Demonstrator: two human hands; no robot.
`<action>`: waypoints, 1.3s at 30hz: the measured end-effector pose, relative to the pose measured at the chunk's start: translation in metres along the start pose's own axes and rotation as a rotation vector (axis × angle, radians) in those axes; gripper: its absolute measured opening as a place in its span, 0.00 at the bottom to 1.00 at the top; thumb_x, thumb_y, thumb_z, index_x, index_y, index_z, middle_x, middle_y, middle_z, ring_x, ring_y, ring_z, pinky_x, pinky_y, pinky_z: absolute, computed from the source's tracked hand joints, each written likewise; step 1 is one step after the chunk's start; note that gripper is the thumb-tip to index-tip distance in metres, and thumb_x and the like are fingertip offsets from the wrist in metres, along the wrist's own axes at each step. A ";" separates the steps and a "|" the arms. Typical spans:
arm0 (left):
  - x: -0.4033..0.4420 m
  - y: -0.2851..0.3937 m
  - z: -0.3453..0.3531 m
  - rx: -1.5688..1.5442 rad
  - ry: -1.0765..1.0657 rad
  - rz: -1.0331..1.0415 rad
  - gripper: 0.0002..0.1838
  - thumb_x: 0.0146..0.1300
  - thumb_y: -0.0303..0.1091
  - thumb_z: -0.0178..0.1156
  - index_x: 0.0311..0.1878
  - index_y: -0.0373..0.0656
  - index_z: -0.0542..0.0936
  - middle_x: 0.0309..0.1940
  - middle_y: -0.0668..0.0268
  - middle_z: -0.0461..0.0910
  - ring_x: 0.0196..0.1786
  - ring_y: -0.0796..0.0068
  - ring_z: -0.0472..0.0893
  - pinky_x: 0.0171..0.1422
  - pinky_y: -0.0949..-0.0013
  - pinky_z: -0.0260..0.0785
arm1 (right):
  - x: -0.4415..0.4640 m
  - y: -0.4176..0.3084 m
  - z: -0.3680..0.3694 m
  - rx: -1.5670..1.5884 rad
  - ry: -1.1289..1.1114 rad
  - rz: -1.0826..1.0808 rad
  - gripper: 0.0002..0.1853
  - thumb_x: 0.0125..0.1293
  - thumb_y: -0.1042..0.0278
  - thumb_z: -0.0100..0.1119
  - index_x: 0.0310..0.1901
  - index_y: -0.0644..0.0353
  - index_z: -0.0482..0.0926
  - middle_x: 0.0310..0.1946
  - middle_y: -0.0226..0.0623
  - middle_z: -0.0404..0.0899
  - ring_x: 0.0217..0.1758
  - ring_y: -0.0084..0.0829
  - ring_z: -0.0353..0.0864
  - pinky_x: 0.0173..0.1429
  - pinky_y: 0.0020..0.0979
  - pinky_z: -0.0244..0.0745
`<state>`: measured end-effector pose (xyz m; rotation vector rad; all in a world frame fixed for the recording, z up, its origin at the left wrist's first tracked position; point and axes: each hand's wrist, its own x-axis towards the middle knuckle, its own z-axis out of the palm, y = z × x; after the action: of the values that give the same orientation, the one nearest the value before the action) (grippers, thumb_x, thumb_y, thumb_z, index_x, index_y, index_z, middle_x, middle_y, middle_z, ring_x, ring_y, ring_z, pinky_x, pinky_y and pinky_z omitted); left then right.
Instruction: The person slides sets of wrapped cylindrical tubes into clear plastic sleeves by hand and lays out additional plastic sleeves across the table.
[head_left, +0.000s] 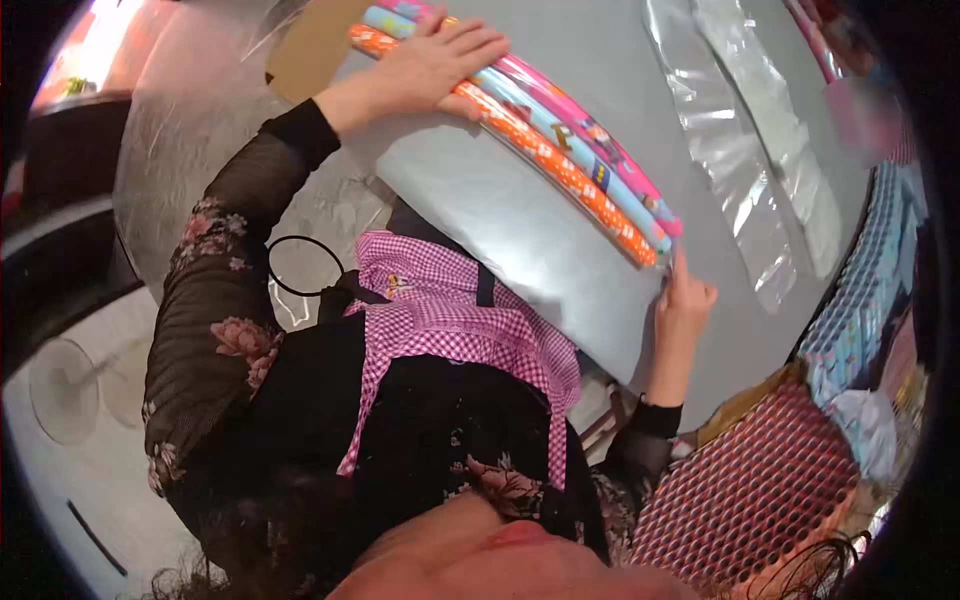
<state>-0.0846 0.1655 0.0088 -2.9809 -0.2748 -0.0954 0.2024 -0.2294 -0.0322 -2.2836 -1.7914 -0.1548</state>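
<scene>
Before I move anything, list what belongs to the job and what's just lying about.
Job in hand:
- orange roll, light blue roll and pink roll, under the left hand

Apparently just lying about:
- clear plastic strip
- brown card
- red patterned material

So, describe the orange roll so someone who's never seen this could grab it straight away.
On the grey table, find the three rolls lying side by side under the person's left hand. The orange roll is the one nearest the person's body, dotted with white; the middle one is light blue and the far one pink.
</scene>
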 end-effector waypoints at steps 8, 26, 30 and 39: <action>0.002 -0.001 0.009 -0.054 0.075 0.042 0.53 0.56 0.77 0.45 0.73 0.43 0.62 0.71 0.58 0.64 0.76 0.54 0.59 0.75 0.37 0.43 | 0.014 -0.035 -0.051 -0.233 -0.257 0.145 0.39 0.59 0.58 0.67 0.70 0.62 0.63 0.54 0.45 0.74 0.59 0.42 0.73 0.69 0.49 0.59; 0.003 -0.002 0.008 -0.131 0.036 0.033 0.48 0.58 0.70 0.55 0.74 0.46 0.61 0.73 0.60 0.61 0.77 0.56 0.56 0.77 0.37 0.43 | 0.050 -0.072 -0.035 0.160 -0.265 0.409 0.29 0.69 0.73 0.48 0.71 0.64 0.56 0.40 0.63 0.80 0.44 0.60 0.80 0.46 0.54 0.73; 0.007 0.000 0.005 -0.066 0.078 0.016 0.48 0.58 0.70 0.56 0.74 0.47 0.62 0.75 0.60 0.59 0.78 0.55 0.55 0.77 0.37 0.43 | 0.043 -0.061 -0.034 0.081 -0.319 0.328 0.22 0.69 0.70 0.49 0.63 0.65 0.68 0.32 0.59 0.81 0.39 0.59 0.81 0.42 0.53 0.73; -0.008 -0.016 0.000 -0.196 0.418 -0.342 0.38 0.65 0.58 0.56 0.75 0.52 0.61 0.77 0.60 0.54 0.78 0.52 0.53 0.76 0.40 0.43 | 0.013 -0.054 -0.052 0.948 -0.733 0.754 0.10 0.69 0.69 0.51 0.38 0.62 0.82 0.20 0.19 0.70 0.18 0.11 0.65 0.21 0.20 0.56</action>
<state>-0.0959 0.1800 0.0106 -2.9669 -0.7507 -0.8111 0.1568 -0.2181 0.0276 -2.1105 -0.7040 1.4488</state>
